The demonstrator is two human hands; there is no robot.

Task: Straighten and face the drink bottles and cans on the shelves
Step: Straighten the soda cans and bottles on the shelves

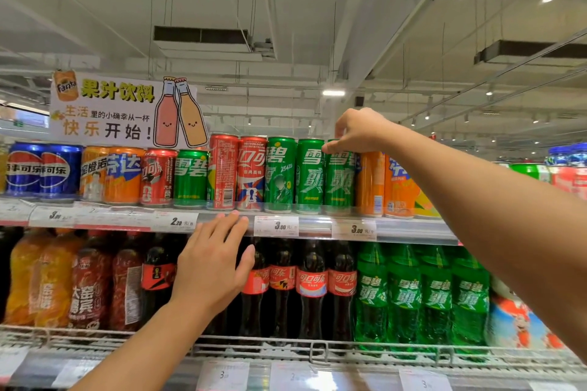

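Supermarket top shelf point(413, 225) | right hand point(359, 130) pinches green can point(340, 181) top | left hand point(209, 263) fingers straight, loosely together | red can point(223, 171) still unfaced

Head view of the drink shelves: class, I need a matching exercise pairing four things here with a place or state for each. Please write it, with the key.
Things:
1. Tall green slim can under the right hand
2. Left hand
3. Blue round cola cans
4. Green plastic bottles

Places or states:
A. Far left of the top shelf
B. Lower shelf, right of the dark cola bottles
C. Pinched at its rim by fingers
D. Open, fingertips at the shelf's price rail

Pairs: 1-C, 2-D, 3-A, 4-B
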